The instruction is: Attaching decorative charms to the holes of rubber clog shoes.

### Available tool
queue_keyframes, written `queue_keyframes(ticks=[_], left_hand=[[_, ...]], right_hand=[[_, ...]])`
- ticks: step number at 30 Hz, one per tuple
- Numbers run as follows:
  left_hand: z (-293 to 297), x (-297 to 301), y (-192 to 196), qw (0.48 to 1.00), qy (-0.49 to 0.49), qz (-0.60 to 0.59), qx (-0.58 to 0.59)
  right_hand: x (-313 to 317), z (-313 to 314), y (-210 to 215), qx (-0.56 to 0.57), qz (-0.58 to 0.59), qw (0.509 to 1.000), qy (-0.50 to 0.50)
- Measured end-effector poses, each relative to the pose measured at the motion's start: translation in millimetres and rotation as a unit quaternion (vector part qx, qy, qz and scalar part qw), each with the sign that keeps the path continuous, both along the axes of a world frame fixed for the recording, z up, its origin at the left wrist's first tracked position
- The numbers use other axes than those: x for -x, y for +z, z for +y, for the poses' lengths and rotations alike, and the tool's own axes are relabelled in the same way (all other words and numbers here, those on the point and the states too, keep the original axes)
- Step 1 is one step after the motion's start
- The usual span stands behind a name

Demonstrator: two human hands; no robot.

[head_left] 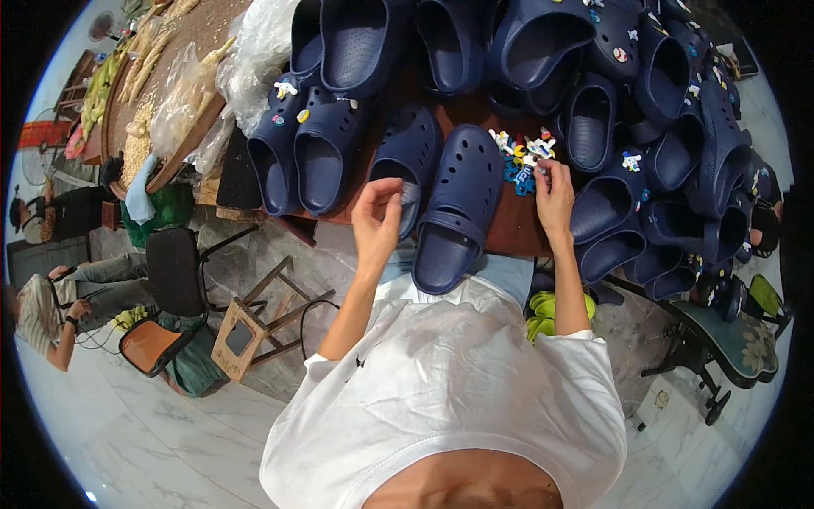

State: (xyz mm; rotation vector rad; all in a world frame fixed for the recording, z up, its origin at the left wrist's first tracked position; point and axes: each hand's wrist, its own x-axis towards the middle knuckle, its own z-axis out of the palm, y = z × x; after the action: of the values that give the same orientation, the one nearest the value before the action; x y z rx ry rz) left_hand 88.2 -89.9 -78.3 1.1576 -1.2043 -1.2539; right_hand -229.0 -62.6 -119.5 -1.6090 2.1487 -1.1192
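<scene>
A navy foam clog (465, 191) lies in front of me at the table edge, its holed toe pointing away and its heel strap across the opening. Beside it on the left is another navy clog (409, 140). My left hand (377, 219) hovers by that one, fingers loosely curved and apart, with nothing visible in them. At the right of the front clog sits a small heap of colourful shoe charms (517, 161). My right hand (555, 199) is at the heap's near edge, thumb and fingers pinched on a small charm, mostly hidden by the fingertips.
Several navy clogs (602, 208) are piled along the right, some with charms fitted; more (322, 161) stand left and behind. Clear plastic bags (270, 51) lie at the far left. A wooden stool (246, 327), a black chair (174, 271) and a seated person (51, 314) are at the left.
</scene>
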Motion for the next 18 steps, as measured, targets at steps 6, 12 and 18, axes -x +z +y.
queue_keyframes(ticks=[6,12,18], left_hand=[[21.6,-3.2,-18.8,0.995,-0.043,-0.091,0.019],[35.5,28.0,-19.8,0.971,-0.041,-0.224,0.076],[27.8,37.1,-17.7,0.976,-0.029,-0.212,0.048]], right_hand=[[-10.5,0.9,-4.7,-0.011,-0.013,1.0,0.014],[-25.2,13.4,-0.8,0.049,0.051,0.997,-0.027],[-77.6,71.3,20.2,0.031,-0.24,0.969,0.058]])
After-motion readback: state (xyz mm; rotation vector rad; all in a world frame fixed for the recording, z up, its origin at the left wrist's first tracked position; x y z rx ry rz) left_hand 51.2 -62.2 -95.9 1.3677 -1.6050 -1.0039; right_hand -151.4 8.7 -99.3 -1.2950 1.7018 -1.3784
